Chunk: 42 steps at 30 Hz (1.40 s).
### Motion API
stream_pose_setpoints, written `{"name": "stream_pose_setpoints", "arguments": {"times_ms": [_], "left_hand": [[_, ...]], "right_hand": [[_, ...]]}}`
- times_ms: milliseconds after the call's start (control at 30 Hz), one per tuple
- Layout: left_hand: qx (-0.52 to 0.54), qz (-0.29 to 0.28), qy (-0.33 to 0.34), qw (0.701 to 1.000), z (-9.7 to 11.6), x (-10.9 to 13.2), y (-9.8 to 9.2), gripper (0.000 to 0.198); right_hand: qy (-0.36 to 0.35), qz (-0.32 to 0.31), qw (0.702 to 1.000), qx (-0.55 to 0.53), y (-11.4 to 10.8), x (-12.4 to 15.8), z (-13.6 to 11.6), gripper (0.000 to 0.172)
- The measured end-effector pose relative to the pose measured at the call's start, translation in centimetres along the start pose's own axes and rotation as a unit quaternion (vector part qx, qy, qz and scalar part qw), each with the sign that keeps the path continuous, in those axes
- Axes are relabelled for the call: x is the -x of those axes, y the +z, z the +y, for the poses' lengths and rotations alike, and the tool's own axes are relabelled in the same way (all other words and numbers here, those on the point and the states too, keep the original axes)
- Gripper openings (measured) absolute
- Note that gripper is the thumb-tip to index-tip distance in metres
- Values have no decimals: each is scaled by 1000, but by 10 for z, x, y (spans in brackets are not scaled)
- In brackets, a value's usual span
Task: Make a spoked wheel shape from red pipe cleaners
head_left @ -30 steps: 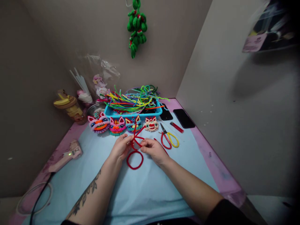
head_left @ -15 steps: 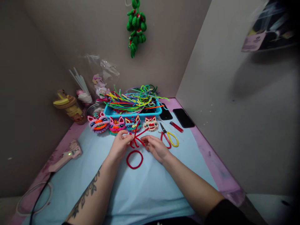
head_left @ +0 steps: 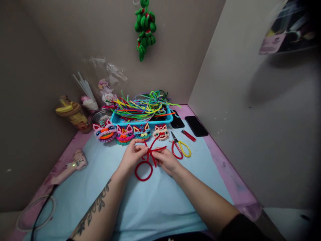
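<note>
My left hand (head_left: 131, 156) and my right hand (head_left: 167, 160) meet over the blue mat (head_left: 150, 204), both pinching a red pipe cleaner (head_left: 143, 170). The cleaner forms a round loop that lies on the mat just below my fingers, and its loose ends stick up and to the right between my hands. Behind my hands stands a row of small fuzzy animal faces (head_left: 125, 133) made of coloured pipe cleaners.
A blue tray (head_left: 141, 117) heaped with coloured pipe cleaners sits at the back. Red-and-yellow scissors (head_left: 180, 147), a red lighter (head_left: 188, 135) and two dark phones (head_left: 197, 126) lie to the right. A pink glue gun (head_left: 72, 165) with its cord lies left. A green ornament (head_left: 144, 28) hangs on the wall.
The loose red ends have swung from upright towards the right. My fingers have closed in together above the loop, which has stayed on the mat.
</note>
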<state>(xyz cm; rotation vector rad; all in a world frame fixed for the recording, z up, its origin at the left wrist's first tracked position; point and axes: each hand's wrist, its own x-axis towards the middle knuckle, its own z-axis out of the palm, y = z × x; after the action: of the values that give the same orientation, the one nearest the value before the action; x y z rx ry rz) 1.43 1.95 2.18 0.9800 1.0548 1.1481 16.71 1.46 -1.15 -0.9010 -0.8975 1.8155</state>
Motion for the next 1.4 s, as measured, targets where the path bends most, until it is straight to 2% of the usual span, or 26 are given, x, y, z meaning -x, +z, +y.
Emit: {"name": "stream_pose_setpoints", "arguments": {"times_ms": [100, 233, 333, 633, 767, 867, 1033, 1100, 1200, 1300, 1400], "left_hand": [[4, -20, -6, 1000, -4, 0, 2, 46], [-8, 7, 26, 1000, -4, 0, 4, 44], [2, 5, 18, 1000, 0, 1, 4, 47], [14, -21, -5, 1000, 5, 4, 3, 57], [3, -13, 2, 1000, 6, 4, 5, 59], [1, 7, 18, 1000, 6, 3, 5, 58], [-18, 110, 79, 991, 1, -3, -1, 45], [-40, 125, 95, 987, -1, -3, -2, 39], [-56, 110, 99, 987, -4, -1, 3, 36], [-67, 103, 106, 987, -7, 2, 9, 44], [-70, 58, 95, 991, -9, 4, 12, 48]], "right_hand": [[14, 8, 1000, -5, 0, 0, 1, 27], [25, -3, 1000, 19, 0, 1, 1, 30], [27, -5, 999, 43, 0, 2, 0, 30], [1, 55, 998, 4, 0, 1, -9, 22], [4, 39, 999, 20, -1, 2, -9, 21], [15, 49, 999, 10, -2, 1, -7, 22], [18, 117, 992, -52, -3, -3, -9, 28], [12, 124, 990, -70, -4, -3, -11, 27], [1, 133, 988, -79, -4, -4, -12, 27], [5, 127, 990, -64, -4, -3, -9, 26], [5, 98, 995, -36, -3, -3, -2, 25]]}}
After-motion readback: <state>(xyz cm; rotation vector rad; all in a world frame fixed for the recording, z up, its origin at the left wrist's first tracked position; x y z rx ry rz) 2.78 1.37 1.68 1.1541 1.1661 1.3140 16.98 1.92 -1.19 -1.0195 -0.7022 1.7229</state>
